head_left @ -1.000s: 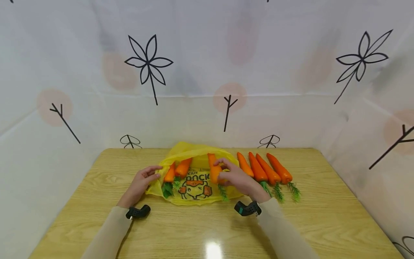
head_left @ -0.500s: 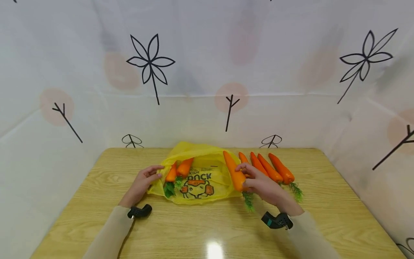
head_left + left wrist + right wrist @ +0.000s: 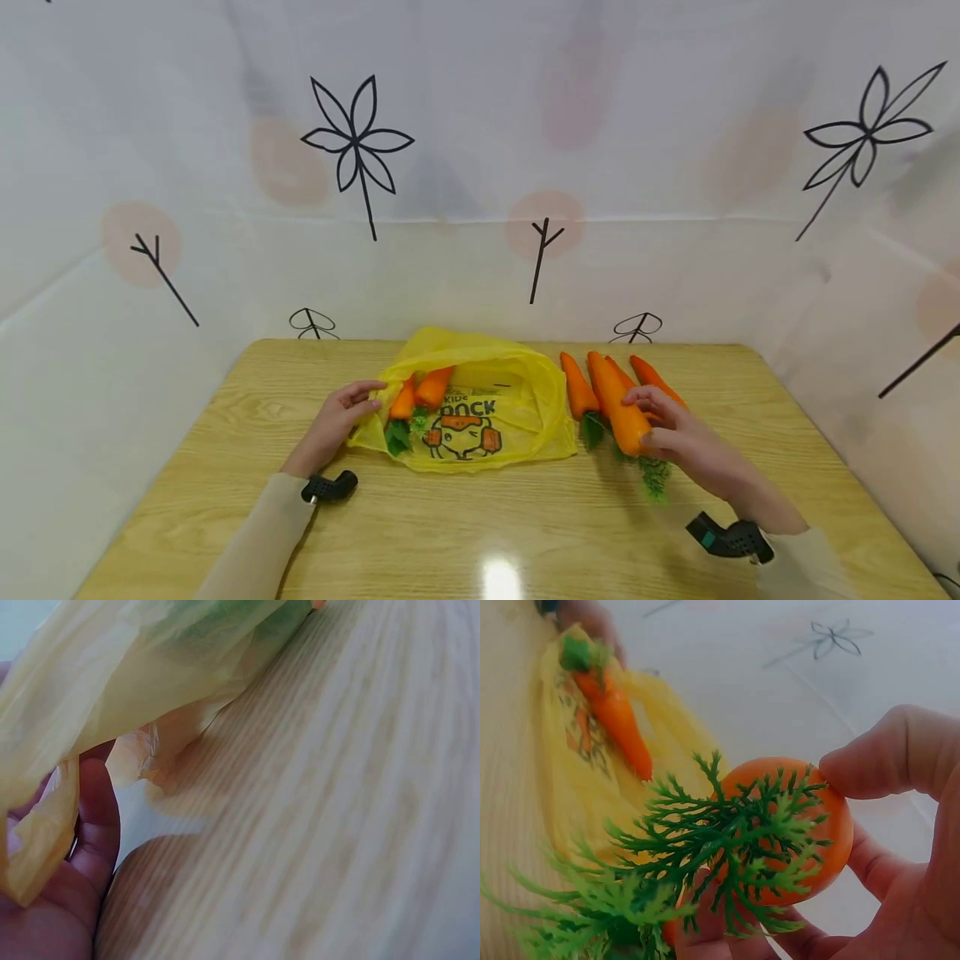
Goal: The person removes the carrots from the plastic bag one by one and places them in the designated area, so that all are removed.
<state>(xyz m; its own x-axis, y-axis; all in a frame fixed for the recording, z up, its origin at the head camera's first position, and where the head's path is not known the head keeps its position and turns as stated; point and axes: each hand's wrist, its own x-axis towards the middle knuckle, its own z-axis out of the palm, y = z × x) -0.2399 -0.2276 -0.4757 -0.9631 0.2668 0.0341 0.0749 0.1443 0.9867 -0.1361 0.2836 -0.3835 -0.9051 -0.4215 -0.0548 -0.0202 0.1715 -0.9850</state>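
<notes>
Your left hand (image 3: 336,423) pinches the bag (image 3: 519,421) at its nine o'clock, presumably steadying its mouth, while your right hand (image 3: 690,443) grips a carrot (image 3: 624,410) toward three o'clock.

head view forward; close wrist views share bag (image 3: 487,350)

smooth plastic carrot (image 3: 618,408), crinkly film bag (image 3: 532,454), glossy wood table (image 3: 420,533).

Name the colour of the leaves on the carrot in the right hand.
The leaves are green, dark to light, clearest in the right wrist view.
</notes>
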